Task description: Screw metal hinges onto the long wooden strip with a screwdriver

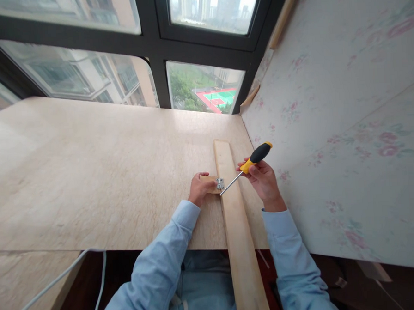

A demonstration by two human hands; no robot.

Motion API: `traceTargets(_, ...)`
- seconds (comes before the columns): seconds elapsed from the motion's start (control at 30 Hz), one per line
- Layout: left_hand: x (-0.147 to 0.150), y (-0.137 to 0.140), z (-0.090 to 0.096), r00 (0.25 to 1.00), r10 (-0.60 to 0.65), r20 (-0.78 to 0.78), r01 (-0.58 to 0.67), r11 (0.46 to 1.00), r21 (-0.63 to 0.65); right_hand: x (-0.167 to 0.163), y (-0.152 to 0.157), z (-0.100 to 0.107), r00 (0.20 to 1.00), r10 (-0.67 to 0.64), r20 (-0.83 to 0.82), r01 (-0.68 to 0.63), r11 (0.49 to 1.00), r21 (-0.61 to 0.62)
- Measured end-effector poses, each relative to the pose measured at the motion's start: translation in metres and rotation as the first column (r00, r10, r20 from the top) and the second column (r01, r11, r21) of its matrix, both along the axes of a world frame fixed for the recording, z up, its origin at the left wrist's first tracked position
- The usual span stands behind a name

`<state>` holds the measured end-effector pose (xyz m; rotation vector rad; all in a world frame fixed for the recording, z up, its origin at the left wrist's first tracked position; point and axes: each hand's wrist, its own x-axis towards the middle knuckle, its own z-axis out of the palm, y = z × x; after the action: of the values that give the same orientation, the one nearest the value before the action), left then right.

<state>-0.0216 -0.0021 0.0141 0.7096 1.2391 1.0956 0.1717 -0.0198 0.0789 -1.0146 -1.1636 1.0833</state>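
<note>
Hinge [220, 183] at joint of wood block [215, 190] and plank [236, 218], on counter [125, 178]. Left hand [199, 188]: fingers pinching block. Right hand [265, 182]: fingers grasping screwdriver [246, 166], tip beside hinge. Step appears to be fastening; next move calls for accurate tip alignment.

No legible text, label, brand, number or sign anywhere in the head camera's view.
</note>
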Motion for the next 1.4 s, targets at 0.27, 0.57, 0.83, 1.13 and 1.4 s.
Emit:
traceTargets(0.27,0.000,-0.001,0.000,0.999,0.024,-0.022,-0.024,1.000,-0.017,-0.015,0.008,-0.014,0.971,-0.232,-0.054,0.238,0.939,0.249)
traceTargets(0.57,-0.001,-0.003,0.006,1.000,-0.003,-0.007,0.002,0.999,-0.043,-0.024,-0.008,-0.017,0.982,-0.185,0.028,0.170,0.943,0.287)
traceTargets(0.83,-0.001,-0.003,0.007,1.000,0.000,-0.001,-0.001,0.999,-0.034,-0.024,-0.008,-0.020,0.988,-0.145,0.045,0.125,0.943,0.308)
traceTargets(1.13,-0.001,-0.004,0.009,1.000,-0.002,-0.013,0.002,0.999,-0.037,-0.023,-0.006,-0.022,0.988,-0.137,0.068,0.111,0.949,0.293)
traceTargets(1.4,0.000,-0.003,0.008,1.000,-0.004,-0.028,0.003,0.999,-0.036,-0.020,-0.004,-0.032,0.954,-0.231,0.192,0.155,0.926,0.345)
